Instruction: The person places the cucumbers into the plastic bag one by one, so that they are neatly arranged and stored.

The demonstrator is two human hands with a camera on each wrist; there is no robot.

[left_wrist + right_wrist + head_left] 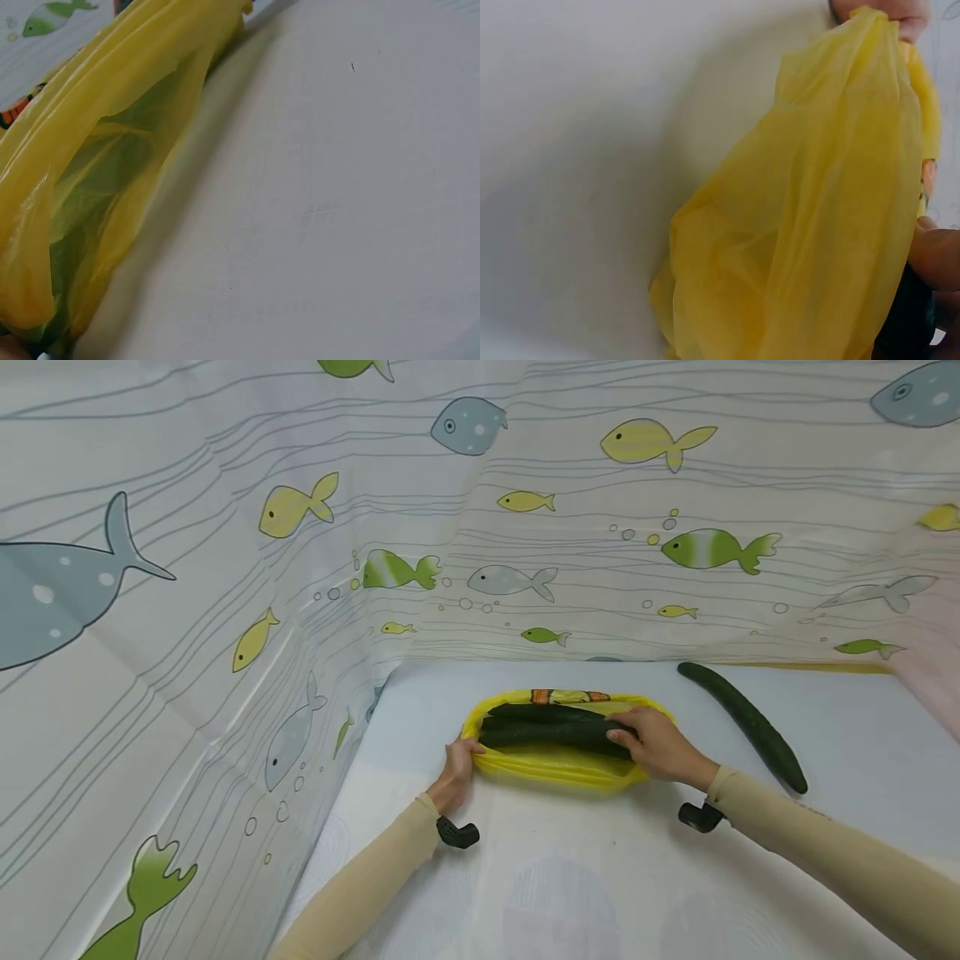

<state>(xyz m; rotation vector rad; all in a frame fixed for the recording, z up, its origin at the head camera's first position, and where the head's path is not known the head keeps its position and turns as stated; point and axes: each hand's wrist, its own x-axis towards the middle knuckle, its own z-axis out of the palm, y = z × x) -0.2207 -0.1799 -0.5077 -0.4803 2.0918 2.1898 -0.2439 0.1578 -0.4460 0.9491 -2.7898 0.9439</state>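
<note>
A yellow plastic bag (555, 768) lies on the table with its mouth spread wide. Inside it are dark green cucumbers (540, 732), side by side. My left hand (454, 772) pinches the bag's left rim. At the right end of the mouth, my right hand (660, 745) grips one cucumber, fingers over its end. In the left wrist view the bag (112, 150) covers most of the left hand. The right wrist view shows the bag's side (802, 225), part of the right hand (937, 259) on a dark cucumber (907, 319), and the left hand (885, 11) at the rim.
One more cucumber (746, 727) lies on the white table (555, 860), right of the bag and beyond my right forearm. A fish-patterned curtain (600, 552) rises behind the table and along its left side.
</note>
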